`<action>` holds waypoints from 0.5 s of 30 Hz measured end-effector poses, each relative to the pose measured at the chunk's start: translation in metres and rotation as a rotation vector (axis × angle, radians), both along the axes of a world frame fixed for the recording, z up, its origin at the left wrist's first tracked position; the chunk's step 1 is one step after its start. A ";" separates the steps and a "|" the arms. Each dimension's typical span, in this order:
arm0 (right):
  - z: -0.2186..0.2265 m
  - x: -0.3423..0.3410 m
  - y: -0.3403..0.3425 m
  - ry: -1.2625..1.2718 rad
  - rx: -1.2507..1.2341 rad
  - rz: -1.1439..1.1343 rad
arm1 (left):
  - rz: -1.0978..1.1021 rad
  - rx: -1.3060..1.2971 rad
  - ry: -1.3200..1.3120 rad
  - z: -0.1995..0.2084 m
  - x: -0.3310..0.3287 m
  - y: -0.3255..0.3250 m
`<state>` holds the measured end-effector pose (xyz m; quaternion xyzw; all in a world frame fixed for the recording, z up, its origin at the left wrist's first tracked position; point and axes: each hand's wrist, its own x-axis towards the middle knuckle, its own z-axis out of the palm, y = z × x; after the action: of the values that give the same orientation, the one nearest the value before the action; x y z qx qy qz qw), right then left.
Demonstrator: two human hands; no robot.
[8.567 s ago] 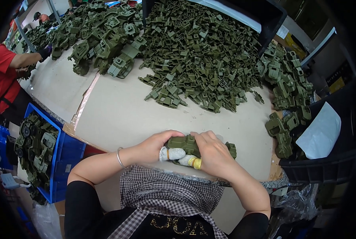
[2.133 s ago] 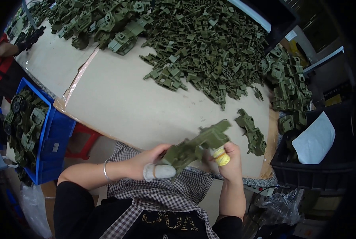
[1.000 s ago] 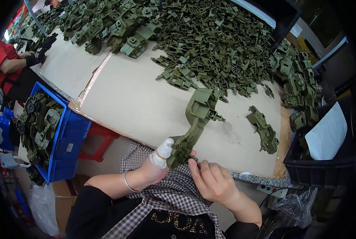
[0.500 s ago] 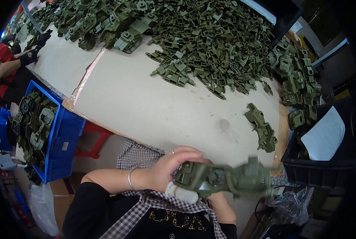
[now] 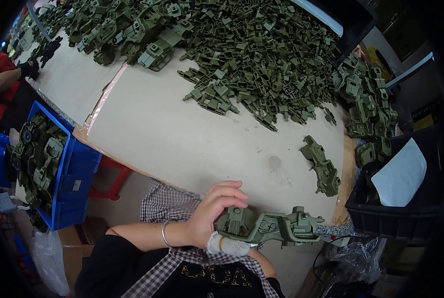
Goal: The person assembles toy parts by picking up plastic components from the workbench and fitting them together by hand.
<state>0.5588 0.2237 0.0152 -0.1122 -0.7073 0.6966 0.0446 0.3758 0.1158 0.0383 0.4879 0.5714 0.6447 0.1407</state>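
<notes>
My left hand [image 5: 205, 218], with a bracelet at the wrist and a white wrap [image 5: 227, 245] over the thumb, curls round the left end of a dark green plastic toy vehicle body [image 5: 276, 227]. The body lies sideways in front of my chest, its long frame pointing right. My right forearm [image 5: 262, 263] passes beneath it; the right hand itself is hidden behind the body. Beyond, on the table [image 5: 192, 144], another green vehicle part [image 5: 322, 169] lies alone near the right edge.
A large heap of small green parts [image 5: 261, 59] covers the far table, with bigger vehicle bodies [image 5: 157, 49] at its left. A blue crate [image 5: 78, 179] of bodies stands left, a black crate [image 5: 396, 218] right. At far left a co-worker's gloved hand [image 5: 29, 69] is on the table.
The vehicle body has rolled in my grip and now shows its side and open frame. My left fingers have lifted a little off its top. The view has shifted slightly.
</notes>
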 end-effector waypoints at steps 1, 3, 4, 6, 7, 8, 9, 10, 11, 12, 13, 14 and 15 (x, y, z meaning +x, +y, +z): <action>-0.003 0.017 0.000 0.003 0.002 0.002 | 0.005 0.000 0.001 0.000 0.001 -0.002; -0.002 -0.006 0.000 0.010 0.002 0.000 | 0.037 0.023 -0.007 -0.003 0.003 -0.002; -0.002 -0.010 -0.001 0.010 0.003 0.004 | 0.044 0.022 -0.009 -0.003 0.002 -0.003; 0.000 -0.027 -0.003 0.020 0.002 -0.003 | 0.024 0.036 -0.056 0.003 0.001 -0.001; 0.000 -0.025 0.000 0.025 0.002 -0.008 | 0.022 0.034 -0.053 0.004 0.001 -0.001; -0.001 -0.025 0.000 0.029 0.004 -0.010 | 0.012 0.038 -0.093 0.002 0.000 -0.001; -0.002 -0.030 -0.001 0.033 0.008 -0.014 | 0.000 0.043 -0.132 0.000 0.000 -0.001; 0.000 -0.042 -0.001 0.038 0.013 -0.020 | -0.004 0.045 -0.130 -0.002 0.000 0.000; 0.011 -0.122 -0.005 0.041 0.020 -0.046 | -0.028 0.036 -0.171 -0.006 0.000 0.005; 0.006 -0.093 -0.004 0.042 0.027 -0.052 | -0.031 0.027 -0.215 -0.010 -0.002 0.003; 0.002 -0.082 0.002 0.043 0.034 -0.062 | -0.038 0.032 -0.216 -0.015 -0.006 -0.001; 0.003 -0.074 0.008 0.048 0.050 -0.095 | -0.111 -0.014 -0.250 -0.020 -0.010 -0.002; 0.005 -0.070 0.011 0.051 0.065 -0.121 | -0.177 -0.061 -0.284 -0.025 -0.013 -0.003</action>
<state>0.4887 0.2346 0.0204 -0.1355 -0.7202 0.6717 0.1083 0.3625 0.1130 0.0131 0.4358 0.5197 0.6748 0.2910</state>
